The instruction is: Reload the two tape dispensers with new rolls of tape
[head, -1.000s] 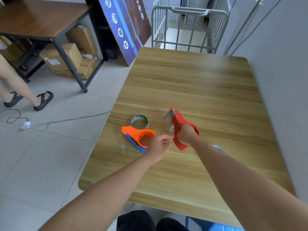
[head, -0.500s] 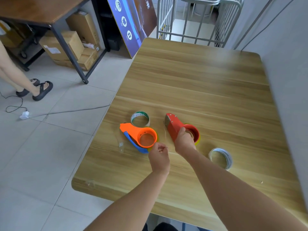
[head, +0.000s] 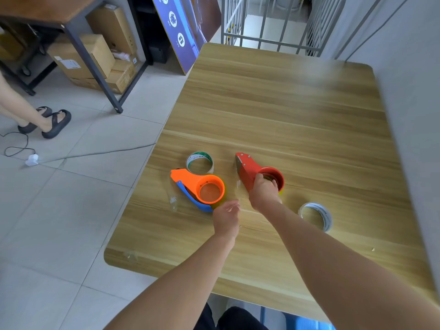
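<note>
Head view, the only camera. I noted the right hand (head: 263, 194) closed around the red dispenser (head: 252, 172), fingers curled over the edge of its round hub, with the dispenser lying on the wooden table (head: 285, 110) and its metal blade end pointing away from me. The left hand (head: 226, 216) was loosely open, fingers relaxed and slightly apart, holding nothing; it hung just beside the near edge of the orange dispenser (head: 197, 184). I could not tell whether the fingertips touched the tabletop.

The orange dispenser lay flat on the table left of the red one, a blue handle piece under its near side, its hub ring facing up. A tape roll with green print (head: 199, 161) lay flat just behind it, touching or nearly so. A second tape roll with a blue-printed core (head: 315, 216) lay flat to the right of my right forearm, apart from both dispensers. A clear scrap of tape (head: 173, 201) sat by the orange dispenser's left side.

On the floor to the left I recorded another person's sandalled feet (head: 51, 121), a white cable (head: 95, 153), and cardboard boxes (head: 81, 55) under a dark table.
</note>
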Motion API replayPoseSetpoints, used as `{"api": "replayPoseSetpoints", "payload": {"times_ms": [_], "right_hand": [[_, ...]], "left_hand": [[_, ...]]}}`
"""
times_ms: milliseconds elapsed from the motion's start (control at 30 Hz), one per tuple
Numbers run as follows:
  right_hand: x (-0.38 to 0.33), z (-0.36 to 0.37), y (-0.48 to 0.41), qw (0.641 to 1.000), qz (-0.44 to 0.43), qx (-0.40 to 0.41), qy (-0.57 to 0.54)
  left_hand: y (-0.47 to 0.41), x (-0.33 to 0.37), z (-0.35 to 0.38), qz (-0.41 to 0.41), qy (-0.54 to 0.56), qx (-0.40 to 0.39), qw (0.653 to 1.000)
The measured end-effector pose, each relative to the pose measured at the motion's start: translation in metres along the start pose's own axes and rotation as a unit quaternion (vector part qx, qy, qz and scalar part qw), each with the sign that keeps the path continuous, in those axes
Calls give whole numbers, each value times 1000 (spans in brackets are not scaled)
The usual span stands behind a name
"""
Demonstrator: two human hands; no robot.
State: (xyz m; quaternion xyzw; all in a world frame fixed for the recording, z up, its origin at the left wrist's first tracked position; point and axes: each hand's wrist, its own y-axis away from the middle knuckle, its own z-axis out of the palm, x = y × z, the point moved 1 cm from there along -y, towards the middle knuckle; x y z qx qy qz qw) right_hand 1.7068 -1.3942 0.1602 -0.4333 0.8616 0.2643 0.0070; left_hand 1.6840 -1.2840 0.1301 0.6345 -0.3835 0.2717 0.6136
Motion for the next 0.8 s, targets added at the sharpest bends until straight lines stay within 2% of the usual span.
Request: {"api": "replayPoseSetpoints", "payload": {"times_ms": [200, 300, 367, 433, 500, 667, 800], "right_hand": [[-1, -8, 5, 999, -15, -7, 45], [-4, -10, 10, 999, -15, -9, 45], [-4, -11, 13, 999, -15, -7, 39], [-4, -13, 17, 999, -12, -6, 31], [-5, -16, 20, 1000, -7, 0, 16], [-8, -26, 29, 999, -13, 27, -11], [-17, -41, 34, 994, -43, 82, -63]], "left_hand": [[-3, -1, 0, -86, 45, -24, 995], [-3, 1, -2, -128, 60, -66, 988], [-2, 1, -4, -138, 68, -93, 984], [3, 2, -6, -140, 63, -88, 984], [5, 4, -9, -135, 52, -75, 987], [14, 10, -18, -95, 25, -103, 990], [22, 37, -21, -5, -12, -86, 996]]}}
